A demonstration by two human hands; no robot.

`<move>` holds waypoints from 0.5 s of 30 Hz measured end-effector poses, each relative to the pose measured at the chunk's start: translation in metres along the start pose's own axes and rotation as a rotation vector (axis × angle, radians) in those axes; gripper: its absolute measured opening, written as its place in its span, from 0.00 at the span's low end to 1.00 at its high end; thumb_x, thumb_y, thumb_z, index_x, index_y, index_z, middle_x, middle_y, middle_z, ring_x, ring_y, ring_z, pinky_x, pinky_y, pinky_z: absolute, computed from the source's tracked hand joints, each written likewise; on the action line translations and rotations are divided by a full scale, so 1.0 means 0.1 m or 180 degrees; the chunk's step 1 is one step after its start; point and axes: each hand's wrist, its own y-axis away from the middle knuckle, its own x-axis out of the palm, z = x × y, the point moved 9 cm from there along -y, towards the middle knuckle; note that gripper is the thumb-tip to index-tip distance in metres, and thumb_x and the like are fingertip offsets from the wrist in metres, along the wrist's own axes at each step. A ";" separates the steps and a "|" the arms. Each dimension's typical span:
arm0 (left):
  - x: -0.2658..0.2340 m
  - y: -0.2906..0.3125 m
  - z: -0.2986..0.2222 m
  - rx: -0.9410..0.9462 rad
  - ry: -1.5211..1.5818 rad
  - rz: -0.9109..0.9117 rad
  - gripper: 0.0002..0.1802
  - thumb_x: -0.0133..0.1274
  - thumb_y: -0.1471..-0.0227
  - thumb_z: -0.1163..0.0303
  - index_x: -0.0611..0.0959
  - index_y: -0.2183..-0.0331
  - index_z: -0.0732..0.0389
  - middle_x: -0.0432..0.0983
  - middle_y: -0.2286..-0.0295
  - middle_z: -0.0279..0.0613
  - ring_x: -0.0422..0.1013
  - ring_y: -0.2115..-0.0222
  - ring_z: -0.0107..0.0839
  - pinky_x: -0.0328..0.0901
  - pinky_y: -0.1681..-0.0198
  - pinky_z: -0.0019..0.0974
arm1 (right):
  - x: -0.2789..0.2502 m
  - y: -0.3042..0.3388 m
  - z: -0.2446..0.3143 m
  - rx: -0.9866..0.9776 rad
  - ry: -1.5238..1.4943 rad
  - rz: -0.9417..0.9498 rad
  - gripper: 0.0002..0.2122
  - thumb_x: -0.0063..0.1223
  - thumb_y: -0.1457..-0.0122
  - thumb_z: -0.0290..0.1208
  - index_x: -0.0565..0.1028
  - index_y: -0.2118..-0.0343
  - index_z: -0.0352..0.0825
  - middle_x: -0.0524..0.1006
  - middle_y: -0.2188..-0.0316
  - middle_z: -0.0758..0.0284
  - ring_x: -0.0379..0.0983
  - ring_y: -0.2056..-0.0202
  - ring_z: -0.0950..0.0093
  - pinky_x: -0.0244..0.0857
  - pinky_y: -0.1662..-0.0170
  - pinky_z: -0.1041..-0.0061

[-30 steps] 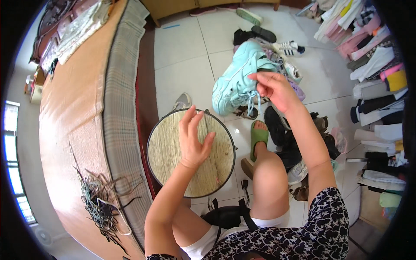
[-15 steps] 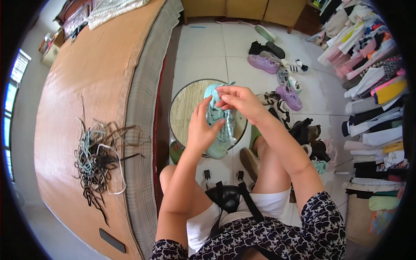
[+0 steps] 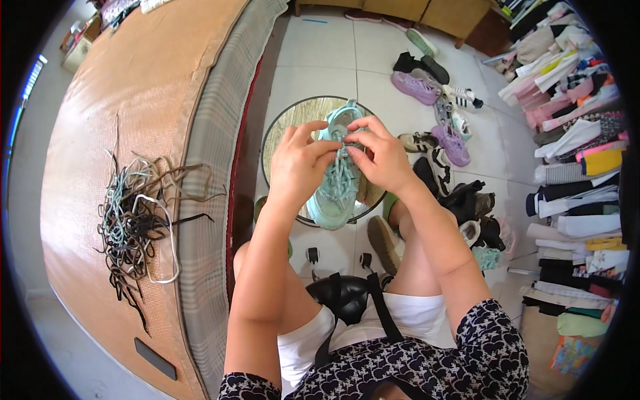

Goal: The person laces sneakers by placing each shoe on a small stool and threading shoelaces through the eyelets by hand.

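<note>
Starting at the far left with a bed (image 3: 73,207), spread with a shiny tan cover. Bearing on that cover a tangle of laces (image 3: 137,223) in brown, black and pale blue, with a white loop at its right side; lower down, a dark flat rectangle (image 3: 155,359). Hanging along the bed's right side, a plaid cloth (image 3: 223,133).

Moving right to a round tabletop (image 3: 285,123) with a wood-grain face and dark rim. Reaching over it from below with the left hand (image 3: 299,163), bent at the fingers, pinching thumb and finger at the pale blue laces (image 3: 342,175). Pointing toe toward the body, a pale blue shoe (image 3: 330,208), over the tabletop between both hands, with toe at the near rim; impossible to tell whether resting or held just above. Meeting it from the other side with the right hand (image 3: 381,157), also curled, with fingertips close by the left ones at the upper end of the lacing; cannot tell whether gripping.

Lying farther right on the tiled floor (image 3: 507,157), two purple shoes (image 3: 415,88) among black and white ones. Ending at the right edge with a long row of clothes (image 3: 567,175) in many colours.
</note>
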 end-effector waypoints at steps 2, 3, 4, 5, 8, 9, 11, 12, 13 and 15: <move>0.00 -0.03 0.02 -0.0089 0.0065 -0.0058 0.09 0.65 0.59 0.72 0.88 0.69 0.53 0.77 0.59 0.32 0.71 0.65 0.34 0.69 0.60 0.37 | 0.03 0.00 0.07 -0.0245 0.0184 0.0191 0.13 0.60 0.49 0.21 0.77 0.58 0.34 0.75 0.57 0.67 0.73 0.72 0.76 0.69 0.68 0.78; -0.02 -0.04 0.03 -0.0172 0.0134 -0.0114 0.09 0.66 0.59 0.73 0.88 0.69 0.55 0.78 0.60 0.33 0.71 0.65 0.33 0.69 0.61 0.36 | 0.01 0.00 0.09 -0.0244 0.0186 0.0196 0.13 0.60 0.49 0.21 0.77 0.58 0.34 0.75 0.57 0.67 0.73 0.72 0.76 0.69 0.68 0.78; 0.00 -0.05 0.02 -0.0166 0.0121 -0.0046 0.09 0.65 0.58 0.74 0.87 0.69 0.57 0.79 0.62 0.35 0.72 0.64 0.35 0.69 0.60 0.37 | 0.00 0.01 0.07 -0.0118 0.0084 0.0259 0.13 0.62 0.49 0.24 0.77 0.59 0.35 0.75 0.58 0.67 0.74 0.73 0.73 0.70 0.68 0.75; 0.01 -0.05 0.03 -0.0170 0.0125 -0.0047 0.09 0.65 0.58 0.74 0.87 0.69 0.57 0.79 0.62 0.35 0.72 0.64 0.35 0.69 0.60 0.37 | 0.01 0.02 0.05 0.0009 -0.0018 0.0321 0.13 0.63 0.49 0.28 0.77 0.59 0.36 0.75 0.59 0.68 0.75 0.74 0.70 0.70 0.68 0.72; 0.04 -0.05 -0.04 -0.0041 0.0384 0.0141 0.07 0.62 0.57 0.77 0.85 0.71 0.59 0.78 0.62 0.36 0.72 0.63 0.41 0.69 0.60 0.41 | 0.00 0.07 0.07 -0.0003 0.0068 0.0193 0.14 0.63 0.51 0.27 0.76 0.59 0.37 0.74 0.60 0.67 0.75 0.75 0.69 0.70 0.69 0.71; 0.03 -0.05 -0.03 -0.0049 0.0378 0.0143 0.07 0.62 0.57 0.77 0.85 0.71 0.59 0.78 0.62 0.36 0.72 0.63 0.41 0.69 0.60 0.41 | 0.01 0.08 0.08 -0.0043 0.0144 0.0100 0.14 0.63 0.51 0.27 0.76 0.60 0.37 0.74 0.61 0.67 0.75 0.75 0.69 0.70 0.69 0.71; 0.02 -0.06 0.02 -0.0192 0.0431 0.0149 0.07 0.62 0.59 0.78 0.82 0.73 0.61 0.78 0.63 0.36 0.72 0.63 0.42 0.69 0.59 0.41 | 0.05 0.08 0.13 -0.0153 0.0103 0.0019 0.13 0.63 0.51 0.27 0.76 0.62 0.37 0.73 0.63 0.68 0.74 0.75 0.68 0.69 0.70 0.70; 0.06 -0.05 0.03 -0.0177 0.0426 0.0232 0.07 0.60 0.54 0.78 0.80 0.70 0.62 0.79 0.63 0.37 0.73 0.63 0.38 0.68 0.60 0.39 | 0.06 0.07 0.13 -0.0138 0.0203 0.0017 0.12 0.63 0.51 0.28 0.75 0.62 0.38 0.73 0.63 0.69 0.74 0.75 0.68 0.69 0.70 0.69; 0.12 -0.04 0.06 -0.0180 0.0425 0.0235 0.07 0.60 0.54 0.78 0.80 0.70 0.62 0.79 0.63 0.37 0.73 0.63 0.38 0.68 0.60 0.39 | 0.05 0.06 0.13 -0.0123 0.0301 0.0014 0.12 0.63 0.51 0.28 0.75 0.63 0.38 0.73 0.63 0.69 0.74 0.75 0.67 0.68 0.71 0.69; 0.24 0.02 0.34 -0.1233 0.2952 -0.0151 0.05 0.56 0.47 0.76 0.78 0.66 0.61 0.79 0.64 0.40 0.73 0.62 0.33 0.68 0.61 0.37 | 0.02 0.04 0.04 0.0168 0.0041 0.0025 0.10 0.62 0.52 0.27 0.75 0.65 0.37 0.74 0.66 0.70 0.73 0.76 0.69 0.67 0.72 0.70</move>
